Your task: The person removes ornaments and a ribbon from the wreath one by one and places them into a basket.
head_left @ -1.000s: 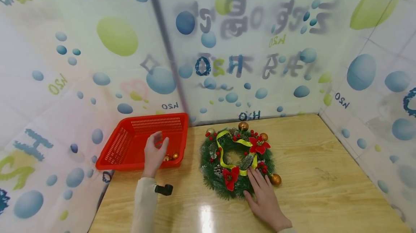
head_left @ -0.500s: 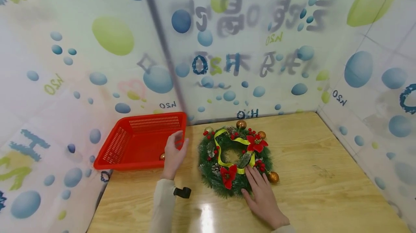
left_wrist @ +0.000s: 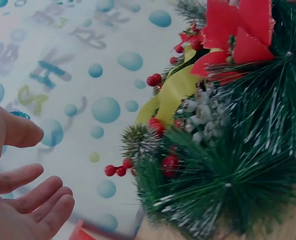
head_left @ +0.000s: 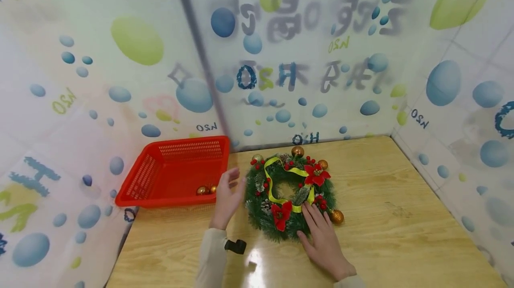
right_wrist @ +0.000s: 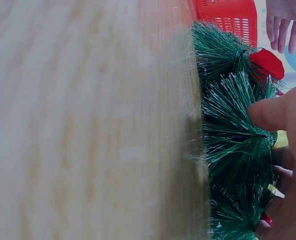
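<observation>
A green Christmas wreath [head_left: 261, 223] lies on the table, trimmed with red poinsettias [head_left: 281, 215], red berries, pine cones and gold balls [head_left: 297, 152]. A yellow ribbon [head_left: 270, 185] loops around its centre opening. My right hand [head_left: 326, 245] rests on the wreath's lower right with fingers extended, tips by the ribbon. In the right wrist view, its thumb [right_wrist: 268, 114] lies against the outer needles. My left hand [head_left: 228, 201] is raised just left of the wreath, fingers loosely bent and holding nothing. The left wrist view shows its palm and fingers [left_wrist: 35, 197] apart from the needles.
Left of the wreath stands a red plastic basket [head_left: 172, 201] with slotted sides, some gold balls [head_left: 202, 190] in its near right corner. The wooden table [head_left: 401, 234] meets patterned walls [head_left: 281, 100] at the back and sides.
My left hand has moved right, from over the basket to beside the wreath, uncovering the gold balls in the basket. My right hand has stayed on the wreath.
</observation>
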A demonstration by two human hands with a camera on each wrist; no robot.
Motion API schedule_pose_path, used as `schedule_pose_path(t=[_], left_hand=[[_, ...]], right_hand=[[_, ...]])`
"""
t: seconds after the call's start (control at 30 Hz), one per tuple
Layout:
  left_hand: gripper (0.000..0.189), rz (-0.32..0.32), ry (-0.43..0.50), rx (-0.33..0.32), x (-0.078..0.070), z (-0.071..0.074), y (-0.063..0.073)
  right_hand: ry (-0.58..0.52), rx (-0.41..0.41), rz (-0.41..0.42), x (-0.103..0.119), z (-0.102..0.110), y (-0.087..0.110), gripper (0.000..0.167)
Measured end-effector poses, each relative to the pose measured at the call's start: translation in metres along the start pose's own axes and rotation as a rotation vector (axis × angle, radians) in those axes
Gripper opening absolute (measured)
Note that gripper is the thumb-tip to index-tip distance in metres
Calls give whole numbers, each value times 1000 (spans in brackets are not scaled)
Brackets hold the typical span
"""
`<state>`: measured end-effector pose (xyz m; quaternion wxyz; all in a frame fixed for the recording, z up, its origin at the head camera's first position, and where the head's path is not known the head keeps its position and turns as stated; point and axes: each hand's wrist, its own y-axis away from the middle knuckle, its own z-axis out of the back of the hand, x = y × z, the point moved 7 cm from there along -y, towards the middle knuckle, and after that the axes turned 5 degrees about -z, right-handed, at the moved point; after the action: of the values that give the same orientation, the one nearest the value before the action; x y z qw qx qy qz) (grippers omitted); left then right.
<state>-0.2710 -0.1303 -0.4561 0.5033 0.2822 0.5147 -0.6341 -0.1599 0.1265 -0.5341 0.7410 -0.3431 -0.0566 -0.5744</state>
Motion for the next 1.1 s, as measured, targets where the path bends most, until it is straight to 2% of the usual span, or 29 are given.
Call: schedule_pose_path(t=[0.3,0.53,0.83,0.97,1.1], left_hand=[[40,57,5,39,12,-11,12],[40,25,11,23,14,-19,25],[40,25,23,58,28,-31,51],[42,-40,-57,86,27,-37,61],[47,-155,-186,131,24,-44,76]], right_hand=[[-9,10,6,1,0,-1,69],[-1,23,-2,1,0,-3,69],[-17,43,-14,0,1,-4,71],[-30,41,-16,0,2,-5,71],[-19,48,-11,1,2,-4,71]])
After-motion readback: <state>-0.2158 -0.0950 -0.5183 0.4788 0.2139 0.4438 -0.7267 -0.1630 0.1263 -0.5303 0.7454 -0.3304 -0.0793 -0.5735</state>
